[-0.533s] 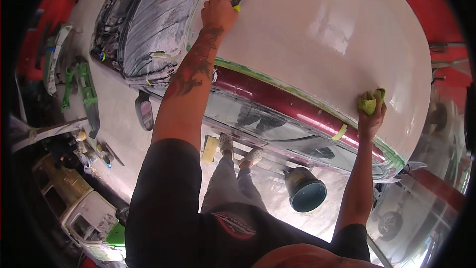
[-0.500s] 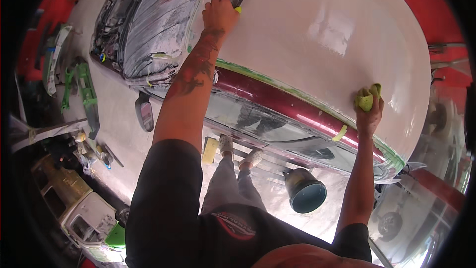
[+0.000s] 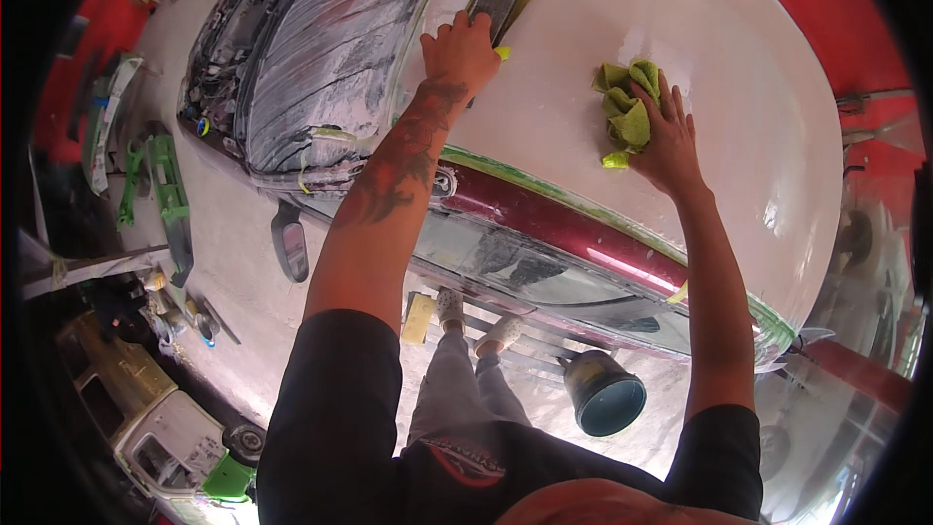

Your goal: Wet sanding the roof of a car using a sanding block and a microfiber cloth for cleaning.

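Observation:
My left hand (image 3: 461,54) grips the near end of a dark sanding block (image 3: 500,2) on the pale, primer-coloured car roof (image 3: 564,0). A brownish sheet, apparently sandpaper, sticks out along the block's right side, and a small bright yellow bit shows beside my fingers. Farther right, my right hand (image 3: 673,144) presses a crumpled yellow-green cloth (image 3: 627,115) against the roof. Its thumb side is against the cloth, while the other fingers stretch out over the roof. Part of the grip is hidden by the cloth's folds.
Green masking tape (image 3: 515,167) runs along the roof edge above a dark red rail (image 3: 544,214). A streaky covering lies over the windshield (image 3: 321,49). Below stand a dark bucket (image 3: 604,394) and a yellow block (image 3: 418,319). Green car parts (image 3: 170,190) lie at left.
My right hand has swept the cloth left and away from me, from near the roof's right edge toward its middle, and the cloth has spread out. My left hand and the block appear farther right.

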A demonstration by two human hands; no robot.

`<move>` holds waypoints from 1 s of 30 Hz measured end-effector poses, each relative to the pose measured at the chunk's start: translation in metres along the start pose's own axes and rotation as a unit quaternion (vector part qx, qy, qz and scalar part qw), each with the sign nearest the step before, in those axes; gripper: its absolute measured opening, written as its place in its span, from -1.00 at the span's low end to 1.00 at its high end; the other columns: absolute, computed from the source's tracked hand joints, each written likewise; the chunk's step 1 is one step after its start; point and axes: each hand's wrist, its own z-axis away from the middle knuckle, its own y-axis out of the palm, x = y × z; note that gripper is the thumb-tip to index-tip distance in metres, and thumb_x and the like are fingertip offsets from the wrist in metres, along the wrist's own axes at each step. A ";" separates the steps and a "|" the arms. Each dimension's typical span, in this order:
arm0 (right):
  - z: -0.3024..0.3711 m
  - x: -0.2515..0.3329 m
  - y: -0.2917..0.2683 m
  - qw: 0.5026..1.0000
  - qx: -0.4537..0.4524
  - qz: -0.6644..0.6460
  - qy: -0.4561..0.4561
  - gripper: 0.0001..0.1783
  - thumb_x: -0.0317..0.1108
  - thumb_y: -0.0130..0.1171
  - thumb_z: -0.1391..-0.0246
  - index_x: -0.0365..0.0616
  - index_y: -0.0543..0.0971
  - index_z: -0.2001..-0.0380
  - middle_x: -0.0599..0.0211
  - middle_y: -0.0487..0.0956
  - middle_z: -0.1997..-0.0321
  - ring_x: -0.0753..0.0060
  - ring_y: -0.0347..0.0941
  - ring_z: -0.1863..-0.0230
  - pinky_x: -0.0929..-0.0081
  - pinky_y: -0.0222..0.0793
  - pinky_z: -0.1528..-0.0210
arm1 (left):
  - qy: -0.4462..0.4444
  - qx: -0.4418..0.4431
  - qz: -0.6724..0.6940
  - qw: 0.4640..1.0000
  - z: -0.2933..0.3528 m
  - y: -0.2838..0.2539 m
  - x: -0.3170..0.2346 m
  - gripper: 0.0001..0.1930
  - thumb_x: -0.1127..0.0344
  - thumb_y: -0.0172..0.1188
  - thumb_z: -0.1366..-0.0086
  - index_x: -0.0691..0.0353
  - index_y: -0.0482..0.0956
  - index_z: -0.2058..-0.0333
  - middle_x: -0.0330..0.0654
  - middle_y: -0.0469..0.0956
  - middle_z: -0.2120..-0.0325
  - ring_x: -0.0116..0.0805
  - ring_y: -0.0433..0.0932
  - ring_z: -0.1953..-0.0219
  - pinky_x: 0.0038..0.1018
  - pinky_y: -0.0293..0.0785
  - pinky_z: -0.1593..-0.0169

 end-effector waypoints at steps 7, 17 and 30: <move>-0.034 -0.016 -0.009 0.986 0.045 -0.091 -0.130 -0.34 -0.42 0.43 0.21 0.03 0.50 -0.07 0.24 0.29 -0.37 -0.10 0.24 -0.27 0.14 0.26 -0.31 | 0.026 -0.030 0.022 0.999 0.000 0.006 0.004 -0.69 0.22 0.28 -0.10 0.11 0.55 0.16 -0.10 0.49 0.16 -0.04 0.54 0.13 -0.09 0.38 0.08; -0.111 0.045 -0.022 0.949 -0.017 -0.307 -0.072 -0.60 -0.47 0.29 0.02 -0.10 0.57 0.04 0.26 0.63 0.16 0.36 0.57 0.20 0.43 0.46 0.14 | -0.027 -0.062 0.025 0.997 0.001 0.017 -0.012 -0.70 0.27 0.24 -0.07 0.20 0.58 0.20 0.11 0.52 0.28 0.06 0.52 0.16 -0.12 0.48 0.11; -0.070 0.007 0.031 0.922 -0.235 -0.303 -0.061 -0.41 -0.62 0.33 0.23 -0.15 0.52 0.01 0.16 0.55 0.05 0.11 0.52 0.04 0.37 0.43 -0.05 | -0.014 -0.028 0.003 0.999 0.007 -0.010 -0.008 -0.55 0.40 0.20 -0.13 0.26 0.52 -0.05 0.13 0.52 0.12 0.11 0.47 0.07 -0.11 0.44 -0.02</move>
